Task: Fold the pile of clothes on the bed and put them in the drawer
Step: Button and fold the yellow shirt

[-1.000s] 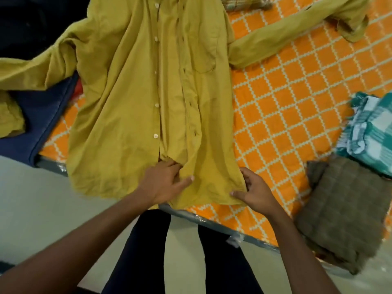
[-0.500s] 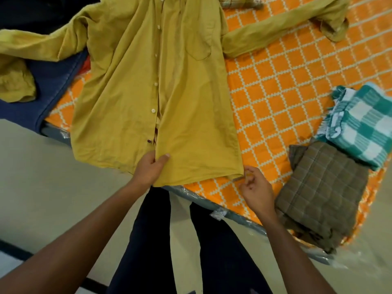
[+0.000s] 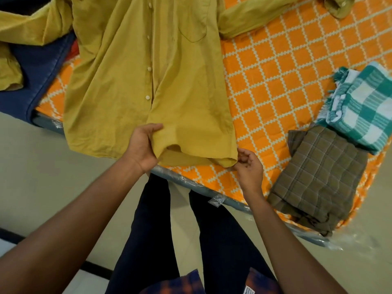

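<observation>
1. Right now your shirt [image 3: 131, 85] lies face up on the bed [image 3: 275, 81]. Its long axis runs from the collar end at 12 o'clock to the hem at 6 o'clock, and the sleeves spread toward 9 and 2 o'clock.
2. The hem hangs slightly over the bed's near edge.
3. Your left hand [image 3: 142, 149] grips the hem below the button line, thumb on top.
4. Your right hand [image 3: 249, 168] sits at the hem's 3 o'clock corner with its fingers curled. Whether they hold the cloth is unclear.
5. The shirt is mustard, lightly creased cloth with pale round buttons and a chest pocket.
6. At 3 o'clock a folded brown checked cloth [image 3: 318, 177] lies partly under a folded green-and-white checked cloth [image 3: 364, 109].
7. A navy garment [image 3: 36, 81] lies at 9 o'clock.
</observation>
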The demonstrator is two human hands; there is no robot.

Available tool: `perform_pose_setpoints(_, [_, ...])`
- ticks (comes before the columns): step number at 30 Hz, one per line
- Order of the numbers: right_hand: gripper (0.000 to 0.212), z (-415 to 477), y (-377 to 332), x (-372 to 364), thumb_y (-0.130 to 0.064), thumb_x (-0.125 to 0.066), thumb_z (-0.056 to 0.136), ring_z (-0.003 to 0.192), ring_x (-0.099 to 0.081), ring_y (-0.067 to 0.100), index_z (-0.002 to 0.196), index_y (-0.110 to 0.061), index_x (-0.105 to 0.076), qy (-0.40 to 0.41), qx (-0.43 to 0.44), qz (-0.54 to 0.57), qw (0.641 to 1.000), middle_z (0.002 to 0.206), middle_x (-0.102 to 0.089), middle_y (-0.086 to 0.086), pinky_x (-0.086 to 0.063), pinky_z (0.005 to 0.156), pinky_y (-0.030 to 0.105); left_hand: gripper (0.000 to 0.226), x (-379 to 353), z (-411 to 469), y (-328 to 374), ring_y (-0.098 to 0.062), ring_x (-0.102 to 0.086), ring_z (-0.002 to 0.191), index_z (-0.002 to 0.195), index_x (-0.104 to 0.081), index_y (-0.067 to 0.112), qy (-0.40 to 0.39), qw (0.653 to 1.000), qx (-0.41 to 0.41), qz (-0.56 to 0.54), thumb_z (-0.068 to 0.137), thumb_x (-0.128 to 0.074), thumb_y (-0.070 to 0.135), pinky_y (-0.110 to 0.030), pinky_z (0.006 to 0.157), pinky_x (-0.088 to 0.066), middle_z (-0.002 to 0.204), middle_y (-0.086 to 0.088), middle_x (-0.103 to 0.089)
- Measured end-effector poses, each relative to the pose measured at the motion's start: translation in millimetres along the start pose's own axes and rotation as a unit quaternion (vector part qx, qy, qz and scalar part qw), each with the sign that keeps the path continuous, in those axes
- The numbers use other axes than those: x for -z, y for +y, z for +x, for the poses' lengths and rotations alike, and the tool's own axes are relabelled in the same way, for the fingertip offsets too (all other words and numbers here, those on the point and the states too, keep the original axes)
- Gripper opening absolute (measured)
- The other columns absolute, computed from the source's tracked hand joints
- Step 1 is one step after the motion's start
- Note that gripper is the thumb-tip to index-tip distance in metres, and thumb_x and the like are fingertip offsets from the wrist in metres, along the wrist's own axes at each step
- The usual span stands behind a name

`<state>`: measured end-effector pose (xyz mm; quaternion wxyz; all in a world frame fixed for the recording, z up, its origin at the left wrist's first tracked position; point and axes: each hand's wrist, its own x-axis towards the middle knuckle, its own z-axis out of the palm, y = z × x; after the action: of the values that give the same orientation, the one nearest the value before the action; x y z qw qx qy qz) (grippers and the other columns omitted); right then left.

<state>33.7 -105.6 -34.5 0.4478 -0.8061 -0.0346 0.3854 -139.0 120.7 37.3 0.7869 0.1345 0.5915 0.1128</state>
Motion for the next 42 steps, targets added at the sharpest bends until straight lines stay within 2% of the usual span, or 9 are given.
perform_pose_setpoints(6, [0.096,-15.8,-3.0,-12.9,-0.033,-0.085,0.071,0.107,-0.063,0.002,0.152,-0.035,-0.035,-0.118,0.031,-0.018,0.992,0.127,-0.063,-0.003,-0.056,0.085,0.024,0.025,-5.5,15.4,15.7,-0.023,-0.068,0.090,0.115,-0.060,0.013,-0.022,0.999,-0.029,0.027,0.094,-0.052,0.025,-0.030,0.065,-0.055,0.107,-0.007,-0.068])
perform_pose_setpoints(11, [0.062,-21.4,-2.2,-42.6,-0.017,-0.076,0.085,0.113,-0.064,0.008,0.141,-0.032,-0.052,0.014,0.039,-0.020,0.999,0.126,-0.066,-0.008,-0.057,0.089,0.034,0.038,15.5,22.6,-13.7,-0.028,-0.062,0.082,0.103,-0.060,0.009,0.008,0.956,-0.064,0.285,0.066,-0.062,0.019,-0.030,0.062,-0.056,0.092,-0.009,-0.061])
perform_pose_setpoints(13, [0.043,-17.3,1.3,-46.9,-0.012,-0.068,0.092,0.097,-0.068,0.013,0.131,-0.027,-0.061,0.074,0.038,-0.035,0.996,0.109,-0.072,-0.005,-0.059,0.081,0.042,0.042,30.4,21.1,-31.3,-0.022,-0.062,0.091,0.111,-0.060,0.014,-0.024,0.831,-0.164,0.530,0.072,-0.068,0.025,-0.028,0.074,-0.052,0.100,-0.002,-0.064])
perform_pose_setpoints(15, [0.033,-12.2,3.4,-46.0,-0.016,-0.067,0.095,0.084,-0.069,0.017,0.127,-0.024,-0.064,0.095,0.028,-0.034,0.995,0.097,-0.074,-0.002,-0.059,0.072,0.043,0.054,50.6,23.5,-50.2,-0.024,-0.057,0.100,0.118,-0.061,0.018,-0.049,0.591,-0.295,0.749,0.069,-0.066,0.040,-0.036,0.082,-0.049,0.110,-0.001,-0.060])
perform_pose_setpoints(17, [0.031,-9.4,2.1,-42.1,-0.013,-0.068,0.095,0.069,-0.065,0.010,0.125,-0.020,-0.064,0.088,0.028,-0.039,0.995,0.085,-0.073,0.000,-0.054,0.061,0.030,0.056,65.7,25.3,-62.2,-0.027,-0.054,0.099,0.114,-0.062,0.020,-0.013,0.453,-0.330,0.828,0.067,-0.071,0.050,-0.040,0.079,-0.044,0.109,-0.002,-0.058])
perform_pose_setpoints(26, [0.045,-25.0,7.1,-24.9,-0.007,-0.062,0.089,0.063,-0.058,0.018,0.130,-0.024,-0.056,0.077,-0.009,-0.123,0.989,0.072,-0.062,0.003,-0.043,0.059,0.029,0.033,74.5,23.4,-56.7,-0.026,-0.058,0.075,0.095,-0.066,0.019,-0.077,0.280,-0.441,0.849,0.063,-0.069,0.012,-0.038,0.069,-0.037,0.087,0.001,-0.064])
perform_pose_setpoints(32, [0.051,-30.4,7.8,-18.9,-0.013,-0.057,0.089,0.067,-0.060,0.019,0.137,-0.029,-0.048,0.084,-0.024,-0.228,0.970,0.073,-0.067,0.000,-0.047,0.063,0.038,0.039,53.8,13.6,-40.6,-0.024,-0.060,0.107,0.131,-0.046,0.022,-0.199,0.207,-0.226,0.931,0.092,-0.047,0.022,-0.039,0.096,-0.039,0.118,0.001,-0.065])
perform_pose_setpoints(35, [0.047,-31.5,5.7,-15.1,-0.012,-0.057,0.090,0.065,-0.057,0.019,0.135,-0.025,-0.052,0.122,-0.030,-0.245,0.961,0.069,-0.064,-0.002,-0.038,0.062,0.035,0.027,37.9,13.2,-49.6,-0.025,-0.063,0.096,0.118,-0.054,0.019,-0.224,0.268,-0.169,0.922,0.094,-0.047,0.030,-0.035,0.081,-0.045,0.106,-0.001,-0.066])
perform_pose_setpoints(42, [0.052,-38.4,1.3,-4.2,-0.021,-0.072,0.086,0.085,-0.059,0.017,0.133,-0.024,-0.052,0.117,0.046,-0.278,0.952,0.097,-0.061,-0.008,-0.045,0.071,0.033,0.016,31.4,15.3,-44.1,-0.020,-0.071,0.080,0.102,-0.063,0.015,-0.021,0.827,-0.057,0.559,0.091,-0.064,0.026,-0.034,0.067,-0.055,0.087,-0.004,-0.071])
